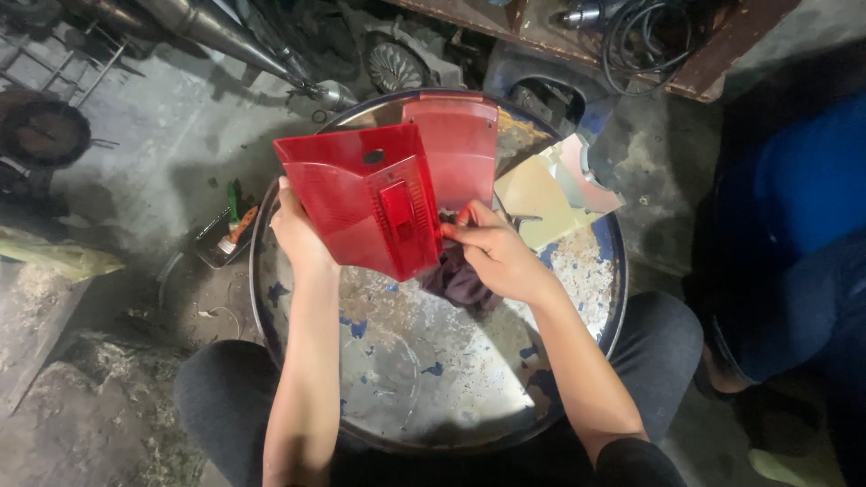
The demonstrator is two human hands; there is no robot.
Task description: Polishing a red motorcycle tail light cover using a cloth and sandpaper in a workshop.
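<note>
Closest to the camera are the person's knees in dark trousers, tucked up against a round metal drum top (pixel 397 379), scratched, with flecks of blue paint.

Over it, the left hand (pixel 296 233) grips the left edge of a red plastic lens cover (pixel 365 203), fingers wrapped behind, thumb side forward, holding it tilted up toward the camera. The right hand (pixel 492 248) is pinched shut on a dark rag (pixel 460 284), pressed against the cover's right edge near the raised rectangular bit.

What could go wrong, as I see it: the cover is held by one edge only, so a hard push with the rag could twist it out of the grip and drop it on the metal, and thin plastic like that may crack. Grit off the drum top caught in the rag could also scratch it.

Counting: red plastic pieces, two, with the second red panel (pixel 456 144) lying behind the first. One rag. One pale metal sheet piece (pixel 550 194) at the right of the drum top. One small tray (pixel 225 236) with bits on the floor, left. One coil of black cable (pixel 645 32) up on the wooden shelf. Someone else in blue (pixel 794 225) sits at the right.
</note>
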